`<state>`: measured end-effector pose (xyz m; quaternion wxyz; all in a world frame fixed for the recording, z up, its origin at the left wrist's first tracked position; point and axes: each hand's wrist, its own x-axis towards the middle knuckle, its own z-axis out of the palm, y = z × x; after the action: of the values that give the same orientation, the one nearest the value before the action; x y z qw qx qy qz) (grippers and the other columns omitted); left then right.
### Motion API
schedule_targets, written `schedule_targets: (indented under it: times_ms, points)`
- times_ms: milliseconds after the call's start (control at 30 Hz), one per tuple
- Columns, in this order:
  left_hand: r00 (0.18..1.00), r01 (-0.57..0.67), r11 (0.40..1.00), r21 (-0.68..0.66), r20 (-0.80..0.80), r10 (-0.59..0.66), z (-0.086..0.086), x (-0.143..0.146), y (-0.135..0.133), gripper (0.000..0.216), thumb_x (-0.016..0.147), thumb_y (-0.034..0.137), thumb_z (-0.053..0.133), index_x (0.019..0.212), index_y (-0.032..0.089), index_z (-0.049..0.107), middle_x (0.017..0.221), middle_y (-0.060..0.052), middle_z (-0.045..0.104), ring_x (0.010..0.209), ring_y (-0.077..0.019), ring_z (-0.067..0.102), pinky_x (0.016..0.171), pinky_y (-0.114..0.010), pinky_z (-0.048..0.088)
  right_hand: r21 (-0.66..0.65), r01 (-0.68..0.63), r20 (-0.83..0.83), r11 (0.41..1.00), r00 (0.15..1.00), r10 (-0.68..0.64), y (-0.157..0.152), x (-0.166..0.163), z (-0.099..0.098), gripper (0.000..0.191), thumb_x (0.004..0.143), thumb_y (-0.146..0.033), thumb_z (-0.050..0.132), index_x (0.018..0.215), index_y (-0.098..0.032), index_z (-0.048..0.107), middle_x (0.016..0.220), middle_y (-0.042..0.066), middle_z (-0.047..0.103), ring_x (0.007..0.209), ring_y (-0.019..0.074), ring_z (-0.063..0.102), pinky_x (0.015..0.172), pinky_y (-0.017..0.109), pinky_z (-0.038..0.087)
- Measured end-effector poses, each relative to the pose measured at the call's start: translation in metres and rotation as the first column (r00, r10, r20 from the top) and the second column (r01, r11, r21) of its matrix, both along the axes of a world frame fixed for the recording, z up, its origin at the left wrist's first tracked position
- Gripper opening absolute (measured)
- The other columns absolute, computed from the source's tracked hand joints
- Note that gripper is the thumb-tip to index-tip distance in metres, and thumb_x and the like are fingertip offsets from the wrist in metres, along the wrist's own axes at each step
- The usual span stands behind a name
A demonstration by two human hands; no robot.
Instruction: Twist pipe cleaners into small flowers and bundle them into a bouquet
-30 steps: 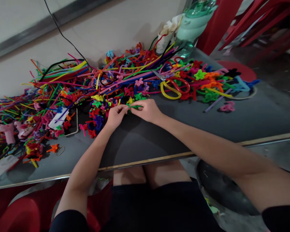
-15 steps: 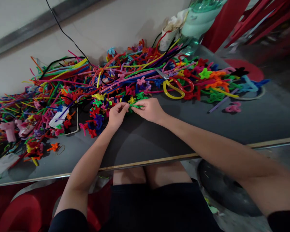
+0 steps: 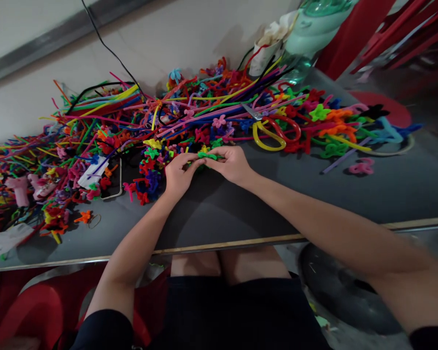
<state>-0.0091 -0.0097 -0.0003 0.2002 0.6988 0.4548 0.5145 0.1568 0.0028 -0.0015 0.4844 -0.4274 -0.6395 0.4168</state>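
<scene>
A green pipe cleaner, bent into small loops, is pinched between my two hands above the near edge of the pile. My left hand grips its left side with thumb and fingers closed. From the other side my right hand holds it, its thumb tip close to the left thumb. Fingers cover part of the green piece. Around and behind the hands lie bent pipe-cleaner flowers, among them a pink flower and a yellow one.
Scissors with red and yellow handles lie right of the hands. Long pipe cleaners heap along the wall. A paper cup and a green bottle stand at the back. A phone-like frame lies left, and a pink loop right.
My fingertips have come closer together, and the green pipe cleaner now shows as loops above the thumbs instead of a stretched strand. The view has shifted slightly.
</scene>
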Motion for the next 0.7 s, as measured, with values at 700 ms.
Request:
schedule_targets:
  times_ms: [700]
  points:
    - [1.000, -0.006, 0.994, -0.107, -0.010, 0.005, 0.0036, 0.0016, -0.0016, 0.020, 0.085, 0.036, 0.063, 0.080, 0.017, 0.069, 0.077, -0.003, 0.069, 0.066, -0.0109, 0.059, 0.057, -0.023, 0.043, -0.094, -0.201, -0.013, 0.975, 0.980, 0.200, 0.0019, 0.0020, 0.0039, 0.043, 0.077, -0.059, 0.062, 0.073, -0.017, 0.054, 0.059, -0.005, 0.040, 0.057, 0.0090, 0.035, 0.056, 0.026, 0.028]
